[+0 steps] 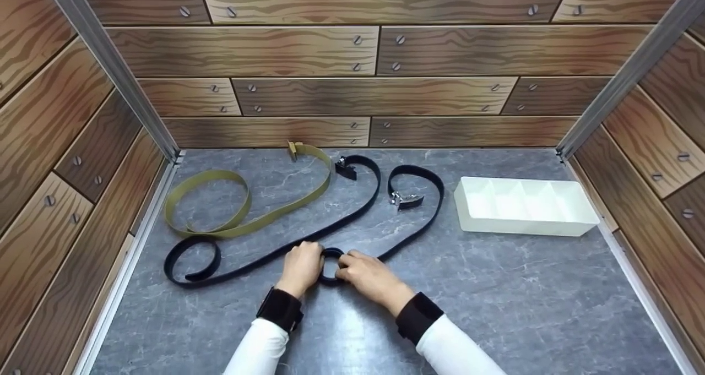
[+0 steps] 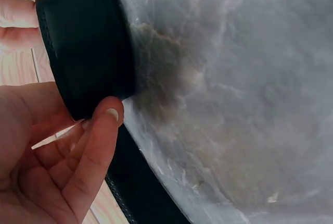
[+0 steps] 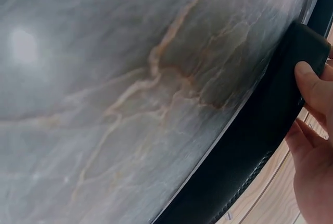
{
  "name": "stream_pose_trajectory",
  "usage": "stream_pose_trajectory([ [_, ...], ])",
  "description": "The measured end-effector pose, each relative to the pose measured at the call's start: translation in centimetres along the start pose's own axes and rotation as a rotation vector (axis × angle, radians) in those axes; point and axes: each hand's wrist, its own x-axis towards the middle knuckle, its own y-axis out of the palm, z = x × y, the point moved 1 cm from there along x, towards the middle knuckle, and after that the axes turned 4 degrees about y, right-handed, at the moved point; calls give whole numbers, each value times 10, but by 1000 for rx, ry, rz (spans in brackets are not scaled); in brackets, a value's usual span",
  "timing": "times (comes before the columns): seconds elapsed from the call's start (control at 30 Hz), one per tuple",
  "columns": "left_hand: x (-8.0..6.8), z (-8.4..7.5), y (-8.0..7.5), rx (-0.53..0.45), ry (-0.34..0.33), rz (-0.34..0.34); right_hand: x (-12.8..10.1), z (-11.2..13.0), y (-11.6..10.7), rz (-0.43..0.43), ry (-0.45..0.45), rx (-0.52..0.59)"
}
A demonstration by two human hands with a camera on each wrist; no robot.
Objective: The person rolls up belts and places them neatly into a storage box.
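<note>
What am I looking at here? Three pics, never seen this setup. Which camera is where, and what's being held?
No robot: a person works with two bare hands. The wide picture comes from a head-worn camera looking down; the two close-ups come from cameras on each wrist. On the grey marble-look tabletop lie an olive belt, two black belts and a white divided tray. The left hand and right hand together grip a small coil at the near end of one black belt. The wrist views show that coil up close, fingers curled around it.
</note>
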Motion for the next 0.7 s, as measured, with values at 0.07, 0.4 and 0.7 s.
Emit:
stream_pose_trajectory([
  [0.07,-2,1,0,-37,-18,-5,0,1,0,-11,5,-5],
  [0.4,-8,-1,-1,-136,-158,-9,3,10,3,-62,21,-8],
  [0.7,-1,-1,-1,-87,-38,12,-7,-3,-4,35,4,85],
])
